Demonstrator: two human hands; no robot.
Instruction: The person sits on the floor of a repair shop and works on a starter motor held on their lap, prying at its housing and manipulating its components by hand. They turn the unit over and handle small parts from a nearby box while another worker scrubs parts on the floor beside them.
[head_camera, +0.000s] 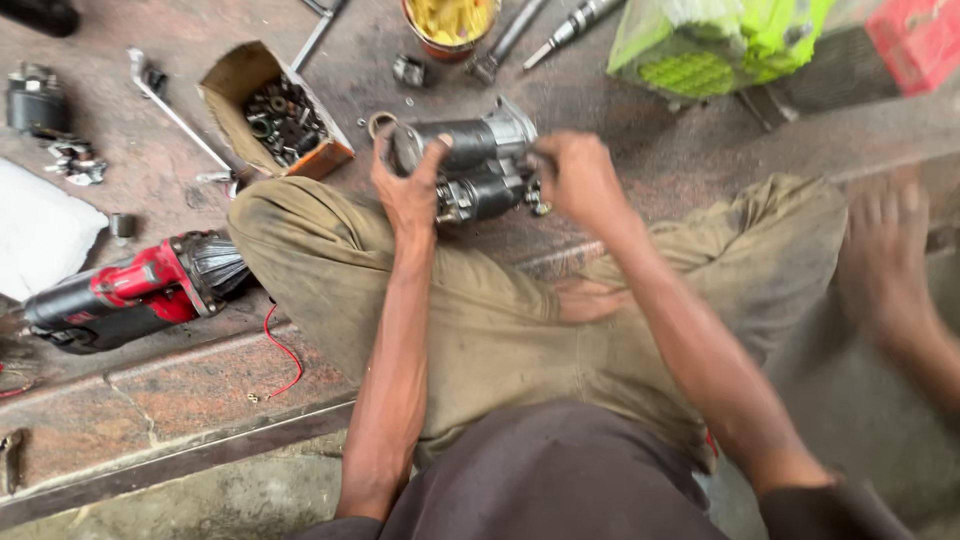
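A dark grey starter motor (478, 165) with a silver end housing is held just above my crossed legs. My left hand (405, 185) grips its left end, thumb and fingers wrapped around the round body. On the motor's right end my right hand (578, 172) is closed. Both forearms reach forward over my olive trousers. Which small part lies under my right fingers is hidden.
A red and black power tool (125, 293) lies at my left knee. A cardboard box of dark metal parts (283, 117) sits ahead. A yellow-filled tin (450, 25), long tools (572, 27), a green bag (715, 45) and another person's blurred hand (890, 255) are nearby.
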